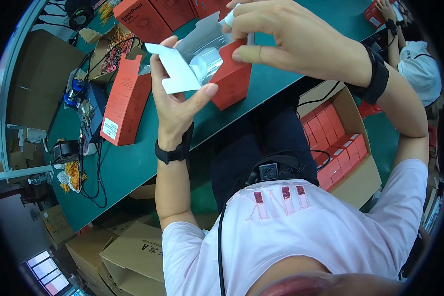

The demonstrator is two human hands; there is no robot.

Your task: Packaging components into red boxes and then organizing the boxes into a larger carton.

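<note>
In front of me is an open carton (pixel 234 79), red outside and white inside, its flaps spread. A white round item (pixel 205 64) in clear plastic sits in its mouth; what kind it is, I cannot make out. My left hand (pixel 178 106) wraps around the carton's left side, thumb along the front edge below a white flap (pixel 170 66). Over the right side, my right hand (pixel 286 37) pinches the carton's red flap between thumb and finger. Something white (pixel 233 15) covers one of its fingertips. To the left lies a second red carton (pixel 128 101) with its top open.
More red cartons (pixel 153 19) stand at the table's far side. At left are a cardboard box of wires (pixel 114 52), a blue device (pixel 75 91) and cables. A big cardboard box holding red cartons (pixel 348 167) stands by my right side. Another person (pixel 419 64) works at far right.
</note>
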